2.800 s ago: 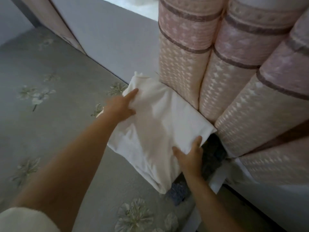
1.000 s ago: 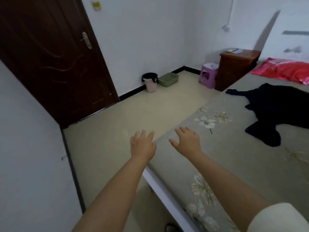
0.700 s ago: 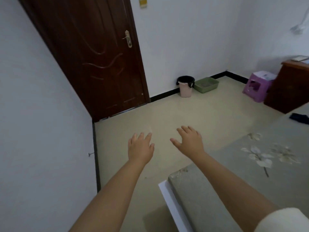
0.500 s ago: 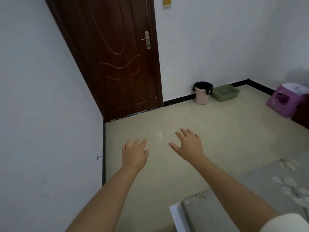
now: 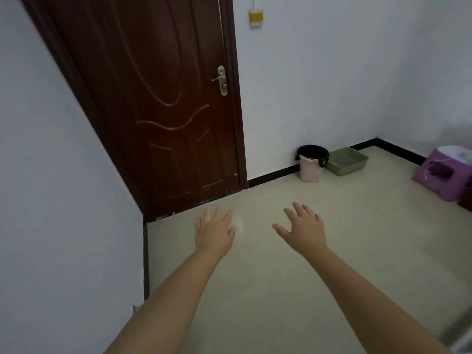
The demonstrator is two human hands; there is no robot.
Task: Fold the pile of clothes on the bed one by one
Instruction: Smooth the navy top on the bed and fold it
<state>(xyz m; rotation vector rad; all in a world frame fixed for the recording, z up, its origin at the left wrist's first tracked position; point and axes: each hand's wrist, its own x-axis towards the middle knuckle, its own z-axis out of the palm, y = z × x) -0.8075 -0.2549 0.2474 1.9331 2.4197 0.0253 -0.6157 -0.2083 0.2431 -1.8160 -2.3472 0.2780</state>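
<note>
Fingers: those of the left hand point(image 5: 214, 235) are straight and lightly spread, holding nothing; those of the right hand point(image 5: 304, 229) fan wider, thumb out to the side, also holding nothing.
Hands: both hang palm down in mid-air over the pale floor point(image 5: 268, 290), level with each other and a little apart, below and to the right of the brown door point(image 5: 153, 103).
Arms: two bare forearms reach in from the bottom edge toward the door's foot.
Clothes: no garment and no pile shows; only a blurred grey sliver at the lower right corner, far from the door, may be the bed's edge, too unclear to tell.
Room: right of the door, a pink bin point(image 5: 311, 163) with a dark liner stands against the wall, a green tray point(image 5: 347, 160) just beside it; a purple stool point(image 5: 444, 172) sits farther right still.
Handling, as judged: clothes of this kind would be light, limp and not fragile, sliding easily on a bedspread; they sag from any single hold.
Where to take hold, as judged: two pinches at shoulders, waistband or matching corners should keep a piece spread flat for folding.
Step in hand, as judged: the person faces away from the work, hands free for whichever piece comes next.
</note>
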